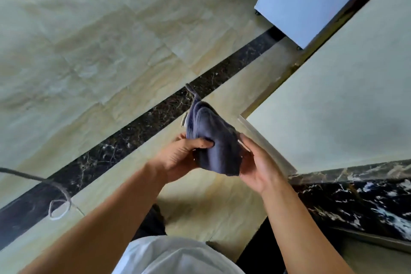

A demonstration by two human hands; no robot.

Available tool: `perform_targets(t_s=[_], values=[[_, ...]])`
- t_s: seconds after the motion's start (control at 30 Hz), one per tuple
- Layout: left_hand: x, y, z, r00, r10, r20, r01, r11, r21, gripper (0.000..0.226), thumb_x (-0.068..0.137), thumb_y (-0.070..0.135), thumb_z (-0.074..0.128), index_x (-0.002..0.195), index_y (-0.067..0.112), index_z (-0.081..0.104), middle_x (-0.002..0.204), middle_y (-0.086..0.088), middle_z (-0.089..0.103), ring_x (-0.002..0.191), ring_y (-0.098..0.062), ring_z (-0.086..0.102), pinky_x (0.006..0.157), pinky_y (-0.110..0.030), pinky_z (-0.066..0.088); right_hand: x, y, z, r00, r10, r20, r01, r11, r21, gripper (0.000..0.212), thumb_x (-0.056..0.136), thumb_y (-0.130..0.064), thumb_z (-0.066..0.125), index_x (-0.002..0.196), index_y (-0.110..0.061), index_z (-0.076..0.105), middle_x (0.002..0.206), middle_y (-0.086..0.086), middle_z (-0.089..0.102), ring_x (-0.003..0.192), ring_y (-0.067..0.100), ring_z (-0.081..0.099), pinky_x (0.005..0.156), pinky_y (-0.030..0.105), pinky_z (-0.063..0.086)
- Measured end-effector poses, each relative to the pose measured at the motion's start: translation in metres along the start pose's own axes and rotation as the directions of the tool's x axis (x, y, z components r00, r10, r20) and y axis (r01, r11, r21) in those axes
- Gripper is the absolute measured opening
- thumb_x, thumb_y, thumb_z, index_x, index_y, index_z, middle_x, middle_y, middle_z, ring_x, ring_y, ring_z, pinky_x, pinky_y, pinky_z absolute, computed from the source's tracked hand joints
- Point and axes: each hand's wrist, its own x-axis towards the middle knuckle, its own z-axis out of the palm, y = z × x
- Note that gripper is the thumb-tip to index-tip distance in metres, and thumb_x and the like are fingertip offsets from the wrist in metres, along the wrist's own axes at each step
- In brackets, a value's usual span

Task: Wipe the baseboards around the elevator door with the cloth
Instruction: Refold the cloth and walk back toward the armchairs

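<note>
The blue-grey cloth (213,140) sits bunched between both hands above the floor, the left hand (182,158) pinching its fold, the right hand (258,164) cupping its far edge. Held this loosely, a corner could slip free or wipe unevenly. Beyond the right hand runs the dark marble baseboard (355,202); under the grip, glossy beige floor tile (89,51) with a black inlay strip (138,131).
</note>
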Motion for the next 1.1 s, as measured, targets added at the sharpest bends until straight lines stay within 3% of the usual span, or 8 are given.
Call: perform_targets(t_s=[0.13,0.27,0.33,0.43,0.5,0.6,0.9,1.1], values=[[-0.051,0.060,-0.111,0.962,0.046,-0.270,-0.019,0.994,0.105,0.036,0.069,-0.002,0.080,0.102,0.012,0.073,0.104,-0.011,0.076,0.098,-0.027,0.071,0.074,-0.038,0.061,0.057,0.021,0.119,0.998,-0.025,0.057,0.036,0.979,-0.202,0.034,0.092,-0.012,0.059,0.125,-0.006,0.064,0.128,0.019,0.064,0.115,0.030,0.063,0.088,0.035,0.051],[-0.105,0.119,-0.203,0.898,0.158,-0.410,-0.073,0.974,0.214,0.051,0.066,0.005,0.083,0.114,0.009,0.066,0.110,-0.018,0.073,0.101,-0.034,0.071,0.089,-0.050,0.057,0.109,0.044,0.243,0.980,-0.060,0.191,0.124,0.930,-0.345,0.036,0.089,0.001,0.058,0.122,-0.011,0.064,0.112,0.008,0.071,0.095,0.023,0.066,0.067,0.028,0.051],[-0.135,0.141,-0.243,0.817,0.209,-0.537,-0.128,0.974,0.185,0.055,0.065,0.011,0.086,0.116,0.011,0.065,0.107,-0.015,0.074,0.097,-0.031,0.072,0.085,-0.048,0.059,0.127,0.063,0.307,0.958,-0.038,0.285,0.152,0.908,-0.392,0.040,0.088,0.004,0.057,0.122,-0.015,0.063,0.106,0.003,0.072,0.091,0.020,0.067,0.067,0.028,0.051],[-0.168,0.166,-0.294,0.681,0.299,-0.668,-0.277,0.950,0.142,0.035,0.081,0.008,0.077,0.112,0.019,0.065,0.090,0.003,0.077,0.074,-0.010,0.074,0.056,-0.026,0.058,0.151,0.088,0.396,0.919,0.031,0.392,0.174,0.862,-0.476,0.041,0.087,0.005,0.060,0.119,-0.021,0.065,0.098,0.001,0.074,0.081,0.016,0.069,0.063,0.027,0.055],[-0.193,0.182,-0.330,0.571,0.331,-0.751,-0.347,0.927,0.144,0.028,0.087,0.008,0.071,0.112,0.020,0.064,0.090,0.004,0.076,0.070,-0.004,0.073,0.052,-0.022,0.055,0.166,0.109,0.455,0.895,0.082,0.439,0.199,0.807,-0.556,0.037,0.087,0.003,0.062,0.113,-0.023,0.067,0.093,-0.001,0.073,0.076,0.015,0.068,0.060,0.028,0.054],[-0.226,0.206,-0.379,0.448,0.359,-0.819,-0.431,0.889,0.155,0.024,0.093,0.016,0.065,0.116,0.020,0.065,0.099,0.004,0.075,0.077,-0.006,0.074,0.057,-0.026,0.058,0.188,0.139,0.532,0.865,0.153,0.479,0.236,0.717,-0.656,0.025,0.087,0.001,0.065,0.102,-0.018,0.063,0.092,0.003,0.070,0.070,0.015,0.065,0.054,0.030,0.053],[-0.296,0.299,-0.535,0.246,0.229,-0.942,-0.573,0.818,0.049,0.023,0.096,0.018,0.061,0.119,0.022,0.063,0.107,-0.002,0.074,0.081,-0.014,0.073,0.060,-0.029,0.058,0.281,0.223,0.752,0.765,0.321,0.558,0.298,0.591,-0.750,0.024,0.084,0.005,0.068,0.095,-0.015,0.061,0.090,0.008,0.066,0.069,0.018,0.064,0.051,0.032,0.053],[-0.379,0.360,-0.627,0.058,0.146,-0.988,-0.674,0.735,0.069,0.023,0.096,0.020,0.061,0.118,0.021,0.064,0.110,-0.005,0.075,0.083,-0.017,0.073,0.063,-0.030,0.058,0.308,0.301,0.925,0.617,0.480,0.624,0.387,0.505,-0.772,0.024,0.086,0.006,0.064,0.103,-0.012,0.065,0.092,0.005,0.071,0.070,0.019,0.066,0.055,0.034,0.056]])
